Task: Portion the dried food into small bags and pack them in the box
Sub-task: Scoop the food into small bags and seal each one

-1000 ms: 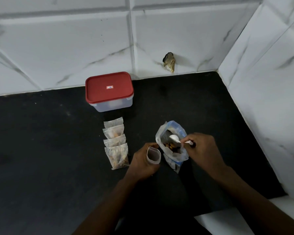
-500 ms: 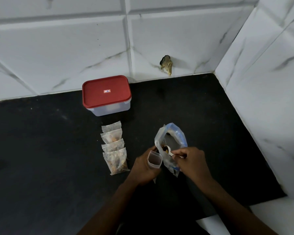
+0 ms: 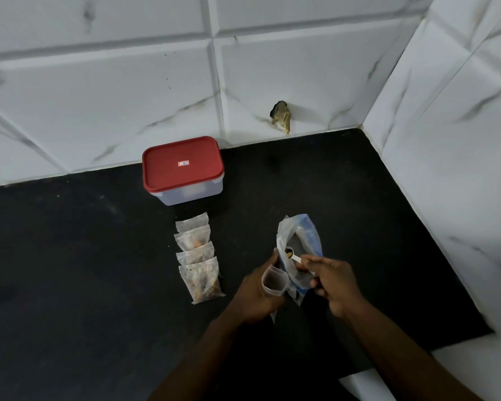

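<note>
White spoon (image 3: 294, 256) loaded at stock bag (image 3: 301, 241) mouth.
Left hand (image 3: 255, 296) grips small bag (image 3: 274, 282) open right beside it for a short transfer; right hand (image 3: 334, 282) pinches spoon. Filled bags (image 3: 198, 259) wait near lidded box (image 3: 182, 169).

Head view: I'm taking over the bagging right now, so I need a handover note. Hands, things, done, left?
Left hand holds a small bag open. Right hand pinches the white spoon, loaded, at the mouth of the large bag.
Four filled bags lie in a row on the counter, in front of the box, its red lid on.
Done: four portions.
Left: fill this bag, then pack all into the box.
</note>
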Demonstrator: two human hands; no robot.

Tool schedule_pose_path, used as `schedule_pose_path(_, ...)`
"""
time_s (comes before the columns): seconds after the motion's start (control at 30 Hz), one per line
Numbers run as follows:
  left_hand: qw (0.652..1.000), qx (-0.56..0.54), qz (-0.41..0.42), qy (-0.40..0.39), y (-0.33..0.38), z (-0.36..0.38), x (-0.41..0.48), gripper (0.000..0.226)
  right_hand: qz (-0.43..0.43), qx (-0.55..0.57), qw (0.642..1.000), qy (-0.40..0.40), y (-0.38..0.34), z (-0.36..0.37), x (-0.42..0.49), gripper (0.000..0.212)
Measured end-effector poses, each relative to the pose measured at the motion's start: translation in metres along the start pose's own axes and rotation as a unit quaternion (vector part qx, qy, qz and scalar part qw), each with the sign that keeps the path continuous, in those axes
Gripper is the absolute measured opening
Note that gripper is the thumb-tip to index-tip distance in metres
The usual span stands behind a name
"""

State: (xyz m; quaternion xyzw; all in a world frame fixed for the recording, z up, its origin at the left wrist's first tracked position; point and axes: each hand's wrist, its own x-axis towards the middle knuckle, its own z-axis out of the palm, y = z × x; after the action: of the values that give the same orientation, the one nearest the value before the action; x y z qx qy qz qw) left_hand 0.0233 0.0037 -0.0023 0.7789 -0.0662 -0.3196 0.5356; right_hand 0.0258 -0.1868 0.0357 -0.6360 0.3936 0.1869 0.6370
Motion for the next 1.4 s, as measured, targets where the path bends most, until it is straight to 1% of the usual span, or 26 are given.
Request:
schedule_pose_path(0.2, 1.000, -0.025, -0.008, -0.001, -0.002, 0.000, -0.001, 0.106, -0.010, 0.072, 0.997, 0.041, 0.001, 0.013, 0.001, 0.012)
schedule_pose_path(0.27, 1.000, -0.026, -0.011, -0.008, -0.001, 0.000, -0.002, 0.104, -0.009, 0.081, 0.996, 0.039, 0.002, 0.013, 0.000, 0.013)
schedule_pose_path(0.37, 1.000, -0.028, -0.010, -0.005, -0.003, 0.000, -0.004, 0.098, -0.003, 0.075, 0.997, 0.009, -0.003, 0.014, -0.001, 0.014)
schedule_pose_path(0.5, 1.000, -0.022, 0.005, 0.019, -0.003, -0.002, -0.004, 0.085, 0.013, 0.111, 0.994, -0.017, -0.009, 0.007, 0.000, 0.016)
schedule_pose_path(0.6, 0.995, 0.004, 0.036, 0.088, -0.006, -0.005, -0.005, 0.069, 0.014, 0.120, 0.992, -0.024, -0.007, -0.002, -0.004, 0.016)
schedule_pose_path(0.67, 0.992, 0.013, 0.035, 0.123, -0.008, -0.007, -0.007, 0.058, 0.008, 0.125, 0.992, -0.024, -0.003, -0.009, -0.005, 0.017)
schedule_pose_path(0.73, 0.990, 0.020, 0.030, 0.134, -0.010, -0.010, -0.009, 0.051, 0.000, 0.124, 0.992, -0.023, 0.000, -0.016, -0.007, 0.019)
schedule_pose_path(0.9, 0.989, 0.039, 0.021, 0.139, -0.006, -0.013, -0.011, 0.045, -0.031, 0.115, 0.992, -0.032, 0.001, -0.025, -0.015, 0.020)
schedule_pose_path(1.1, 0.988, 0.040, 0.029, 0.149, 0.000, -0.013, -0.011, 0.043, -0.088, 0.087, 0.989, -0.081, -0.004, -0.023, -0.033, 0.022)
schedule_pose_path(1.2, 0.987, 0.041, 0.037, 0.152, 0.001, -0.014, -0.012, 0.045, -0.127, 0.054, 0.985, -0.107, -0.006, -0.019, -0.049, 0.024)
schedule_pose_path(1.3, 0.986, 0.048, 0.047, 0.154, -0.001, -0.013, -0.014, 0.047, -0.176, -0.026, 0.975, -0.133, -0.003, -0.013, -0.062, 0.022)
schedule_pose_path(1.4, 0.984, 0.039, 0.066, 0.163, -0.005, -0.012, -0.016, 0.048, -0.225, -0.128, 0.957, -0.128, 0.004, -0.005, -0.068, 0.018)
